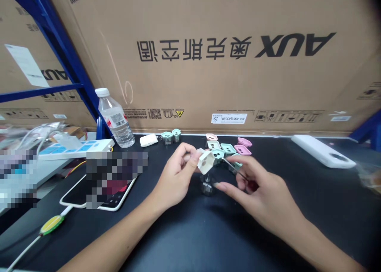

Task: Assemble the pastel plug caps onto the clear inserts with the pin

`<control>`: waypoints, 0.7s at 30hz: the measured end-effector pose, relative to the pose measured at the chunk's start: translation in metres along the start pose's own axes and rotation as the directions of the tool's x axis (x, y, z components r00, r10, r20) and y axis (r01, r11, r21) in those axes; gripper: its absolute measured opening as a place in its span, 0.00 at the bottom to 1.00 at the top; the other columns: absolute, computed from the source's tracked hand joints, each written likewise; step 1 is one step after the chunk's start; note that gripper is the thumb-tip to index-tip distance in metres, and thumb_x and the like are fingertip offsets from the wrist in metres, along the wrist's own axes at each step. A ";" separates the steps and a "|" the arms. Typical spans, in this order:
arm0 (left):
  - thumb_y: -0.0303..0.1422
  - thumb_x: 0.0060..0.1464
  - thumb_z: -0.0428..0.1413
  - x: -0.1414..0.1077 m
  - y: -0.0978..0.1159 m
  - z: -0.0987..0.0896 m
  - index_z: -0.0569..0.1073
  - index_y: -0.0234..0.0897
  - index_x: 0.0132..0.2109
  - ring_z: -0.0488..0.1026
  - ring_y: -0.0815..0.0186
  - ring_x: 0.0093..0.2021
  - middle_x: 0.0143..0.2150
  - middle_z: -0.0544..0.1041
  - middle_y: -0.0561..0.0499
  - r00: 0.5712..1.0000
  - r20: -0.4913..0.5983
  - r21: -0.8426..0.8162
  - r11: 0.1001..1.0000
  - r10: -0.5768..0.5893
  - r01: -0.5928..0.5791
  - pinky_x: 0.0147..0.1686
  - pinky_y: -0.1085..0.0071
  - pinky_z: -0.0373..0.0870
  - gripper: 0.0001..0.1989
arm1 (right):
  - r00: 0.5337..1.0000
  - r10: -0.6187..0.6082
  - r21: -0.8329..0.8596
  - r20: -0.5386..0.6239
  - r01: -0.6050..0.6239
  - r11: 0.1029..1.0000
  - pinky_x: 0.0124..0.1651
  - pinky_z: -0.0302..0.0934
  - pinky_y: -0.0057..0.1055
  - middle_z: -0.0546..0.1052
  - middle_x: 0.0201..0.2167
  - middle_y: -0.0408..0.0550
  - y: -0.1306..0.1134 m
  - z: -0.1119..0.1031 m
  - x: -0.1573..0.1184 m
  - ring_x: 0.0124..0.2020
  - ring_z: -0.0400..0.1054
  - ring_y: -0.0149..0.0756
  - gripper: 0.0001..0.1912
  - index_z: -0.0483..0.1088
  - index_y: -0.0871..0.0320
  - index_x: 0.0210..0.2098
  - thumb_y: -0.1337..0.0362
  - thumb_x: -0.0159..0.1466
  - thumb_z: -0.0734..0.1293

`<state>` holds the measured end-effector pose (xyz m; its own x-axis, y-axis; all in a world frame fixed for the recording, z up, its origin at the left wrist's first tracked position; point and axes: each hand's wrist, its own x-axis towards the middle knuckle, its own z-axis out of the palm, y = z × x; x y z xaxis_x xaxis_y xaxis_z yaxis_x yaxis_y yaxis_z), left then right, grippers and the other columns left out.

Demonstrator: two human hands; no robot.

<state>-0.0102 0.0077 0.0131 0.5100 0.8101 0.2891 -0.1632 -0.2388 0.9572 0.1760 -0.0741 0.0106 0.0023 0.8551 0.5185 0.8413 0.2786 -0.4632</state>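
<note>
My left hand [178,174] pinches a cream-white hexagonal cup-like piece [206,163], its hollow side facing me. Close on the right, my right hand [256,180] has its fingers curled round a thin screwdriver [238,169] with a dark red handle, partly hidden by the palm; its shaft points up and left toward the pieces. Below the white piece, a small clear and dark object [207,185] stands on the black table [184,240]. Several similar pieces in mint, white and pink, such as a pink one [242,149], lie just behind my hands.
Two mint pieces [167,137] and a white block [148,140] sit further back. A water bottle [116,119], a phone [116,196] with a cable and a power strip [77,148] are at left. A white power bank [323,151] lies right. Large cartons [190,81] stand behind.
</note>
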 end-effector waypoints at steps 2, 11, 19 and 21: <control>0.41 0.63 0.50 -0.003 0.001 0.004 0.63 0.38 0.38 0.70 0.71 0.31 0.29 0.71 0.56 0.998 0.060 0.068 0.998 -0.023 0.019 0.35 0.74 0.66 0.11 | 0.996 -0.078 -0.027 -0.051 0.077 0.997 0.24 0.59 0.25 0.71 0.27 0.40 -0.001 0.001 0.000 0.20 0.63 0.29 0.30 0.61 0.53 0.57 0.50 0.60 0.70; 0.40 0.64 0.49 -0.012 0.004 0.016 0.63 0.39 0.38 0.75 0.66 0.36 0.37 0.77 0.51 0.992 0.112 0.323 0.942 0.057 -0.091 0.38 0.71 0.68 0.09 | 0.940 -0.320 -0.189 -0.118 0.295 0.937 0.22 0.56 0.24 0.73 0.26 0.42 -0.003 0.006 -0.004 0.18 0.60 0.26 0.19 0.67 0.55 0.52 0.67 0.61 0.66; 0.42 0.62 0.51 0.003 0.004 -0.009 0.68 0.38 0.37 0.72 0.67 0.34 0.35 0.75 0.51 0.981 -0.103 0.559 0.825 0.165 -0.081 0.34 0.73 0.67 0.12 | 0.995 -0.091 0.050 0.037 0.089 0.995 0.24 0.57 0.26 0.61 0.19 0.35 0.006 0.001 0.003 0.18 0.56 0.28 0.24 0.67 0.55 0.57 0.61 0.61 0.68; 0.43 0.60 0.52 0.004 0.002 -0.011 0.71 0.37 0.34 0.70 0.68 0.31 0.31 0.74 0.52 0.992 -0.078 0.592 0.805 0.095 -0.030 0.31 0.73 0.65 0.14 | 0.973 -0.102 0.086 0.205 0.086 0.993 0.26 0.58 0.26 0.63 0.23 0.36 0.011 -0.001 0.006 0.20 0.57 0.28 0.29 0.61 0.51 0.63 0.62 0.63 0.67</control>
<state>-0.0176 0.0164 0.0162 0.4248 0.8232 0.3766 0.3533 -0.5338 0.7683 0.1857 -0.0662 0.0093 -0.1944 0.8937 0.4044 0.7886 0.3876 -0.4774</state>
